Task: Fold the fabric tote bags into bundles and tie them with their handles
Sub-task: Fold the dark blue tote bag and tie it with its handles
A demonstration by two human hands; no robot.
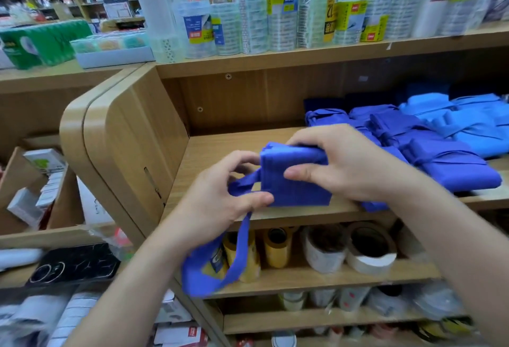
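Note:
A dark blue tote bag folded into a thick square bundle (296, 181) is held above the front edge of a wooden shelf (220, 154). My right hand (344, 162) grips the bundle from the right, thumb on its front face and fingers over its top. My left hand (217, 200) pinches the bag's handles (242, 239) where they leave the bundle's left side. The handle loops hang down below the shelf edge. Tied dark blue bundles (440, 159) and light blue bundles (468, 123) lie on the shelf to the right.
The shelf above holds stacked rolls of clear tape (275, 24) and packaged goods. Below, rolls of yellow and white tape (369, 247) stand on a lower shelf. A rounded wooden side panel (118, 137) stands left, with boxes and a black phone (74, 264) beyond it.

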